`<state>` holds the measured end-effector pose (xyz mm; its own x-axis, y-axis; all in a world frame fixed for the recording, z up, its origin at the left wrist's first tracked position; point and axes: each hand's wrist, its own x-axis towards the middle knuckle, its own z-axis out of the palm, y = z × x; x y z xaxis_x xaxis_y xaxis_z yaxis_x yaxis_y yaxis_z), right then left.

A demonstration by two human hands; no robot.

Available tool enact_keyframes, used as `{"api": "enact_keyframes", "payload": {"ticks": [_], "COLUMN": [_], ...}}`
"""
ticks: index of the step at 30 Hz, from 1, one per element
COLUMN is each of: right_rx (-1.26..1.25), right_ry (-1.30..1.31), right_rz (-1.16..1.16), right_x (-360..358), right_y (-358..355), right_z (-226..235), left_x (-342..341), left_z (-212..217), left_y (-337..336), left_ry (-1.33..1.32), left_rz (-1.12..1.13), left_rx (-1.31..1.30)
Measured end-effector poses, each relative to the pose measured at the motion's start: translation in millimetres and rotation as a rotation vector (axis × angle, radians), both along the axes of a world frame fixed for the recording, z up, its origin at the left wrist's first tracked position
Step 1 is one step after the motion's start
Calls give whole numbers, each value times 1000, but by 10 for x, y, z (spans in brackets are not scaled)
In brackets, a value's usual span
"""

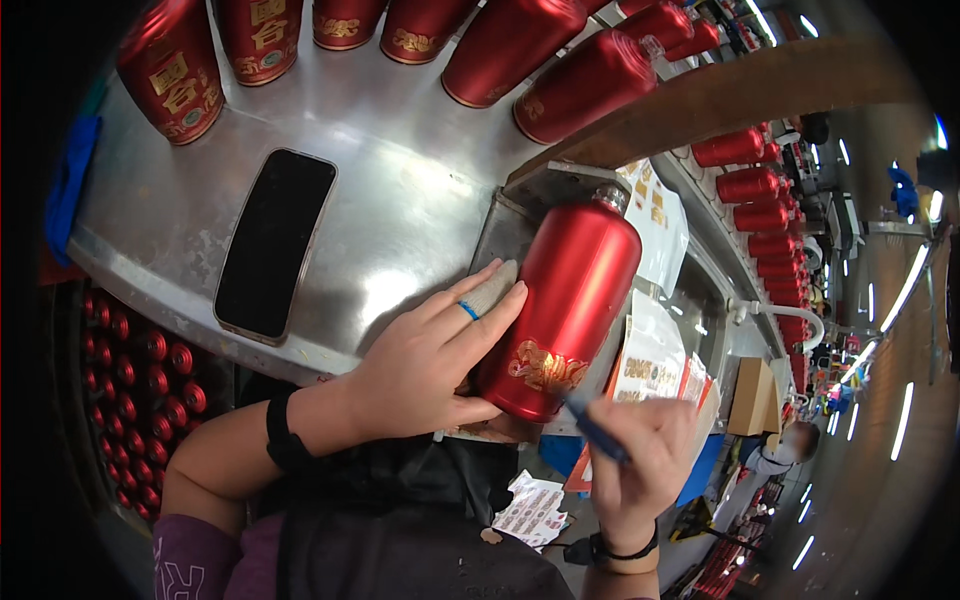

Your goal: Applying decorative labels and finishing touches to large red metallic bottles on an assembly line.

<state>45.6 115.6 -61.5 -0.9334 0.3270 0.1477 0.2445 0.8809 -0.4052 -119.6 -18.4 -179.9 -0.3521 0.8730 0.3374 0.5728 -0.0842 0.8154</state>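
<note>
A glossy red bottle (575,285) with a clear stopper and a gold decoration near its base lies tilted on a metal rest at the table's right edge. My left hand (435,345) grips its left side, the thumb near the base and the fingers along the body; one finger wears a pale fingertip cover, another a blue band. In my closed right hand (640,455) is a dark blue pen-like tool (598,432), blurred, its tip close to the bottle's base beside the gold decoration. Whether the tip touches the bottle, I cannot tell.
A black phone (275,245) lies on the metal table (370,200). Several red bottles (515,45) line its far side, below a brown bar (730,100). Sticker sheets (648,350) lie right of my bottle. Red-capped items fill a crate (140,380) lower left. A person (780,450) is at far right.
</note>
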Motion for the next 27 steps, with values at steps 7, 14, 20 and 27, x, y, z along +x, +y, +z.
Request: {"api": "enact_keyframes", "payload": {"ticks": [7, 14, 20, 27], "right_rx": [-46, 99, -194, -684], "right_ry": [1, 35, -25, 192], "right_rz": [96, 18, 38, -463], "right_x": [43, -36, 34, 95], "right_y": [-71, -70, -55, 97], "right_z": [-58, -85, -86, -375], "left_x": [49, 49, 43, 110], "left_z": [-39, -12, 4, -75], "left_y": [2, 8, 62, 4], "left_ry": [4, 67, 1, -153], "left_rz": [-5, 22, -33, -129], "left_rx": [85, 137, 67, -135]}}
